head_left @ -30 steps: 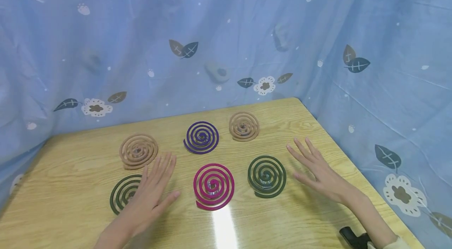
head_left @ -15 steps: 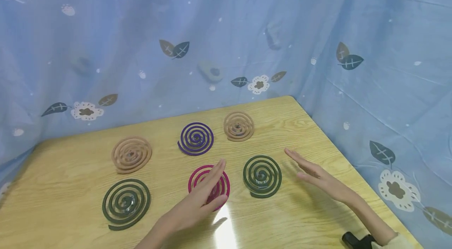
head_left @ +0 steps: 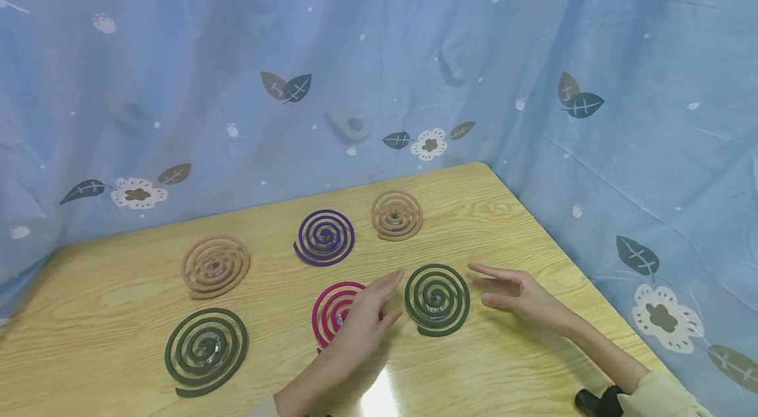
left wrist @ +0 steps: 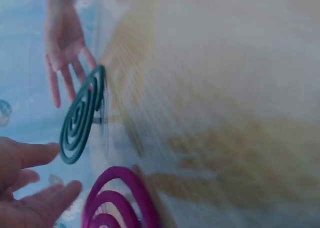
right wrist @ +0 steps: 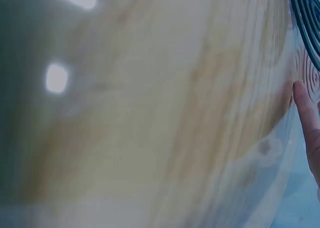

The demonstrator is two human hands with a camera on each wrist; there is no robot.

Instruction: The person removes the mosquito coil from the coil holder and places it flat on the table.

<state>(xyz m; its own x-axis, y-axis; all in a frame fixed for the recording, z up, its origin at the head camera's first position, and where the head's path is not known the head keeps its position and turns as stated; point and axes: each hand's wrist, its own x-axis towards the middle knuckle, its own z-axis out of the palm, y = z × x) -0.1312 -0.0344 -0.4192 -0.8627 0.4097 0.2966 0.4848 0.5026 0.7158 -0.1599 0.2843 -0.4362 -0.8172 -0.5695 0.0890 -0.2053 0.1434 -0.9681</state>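
Observation:
A dark green mosquito coil [head_left: 436, 299] lies between my two hands, raised on a small stand as the left wrist view suggests. My left hand [head_left: 362, 328] hovers over the pink mosquito coil [head_left: 339, 317] and hides its right part; its thumb and fingers point at the green coil's left edge without gripping it. On the other side, my right hand [head_left: 524, 300] holds nothing, its fingers slightly bent just off the coil's right edge. In the left wrist view, the green coil [left wrist: 80, 115] appears between the fingers of both hands. The right wrist view catches only a finger [right wrist: 306, 112].
A purple coil [head_left: 324, 237] and a tan coil [head_left: 397, 215] lie farther back. Another tan coil [head_left: 216, 266] and a second green coil [head_left: 206, 351] lie to the left. Patterned blue cloth [head_left: 355, 62] borders the wooden table [head_left: 491, 213] behind and at right.
My left hand has swept right from above the left green coil, past the pink one, toward the right green coil. My right hand has lowered slightly, its fingers bending. The view has shifted a little.

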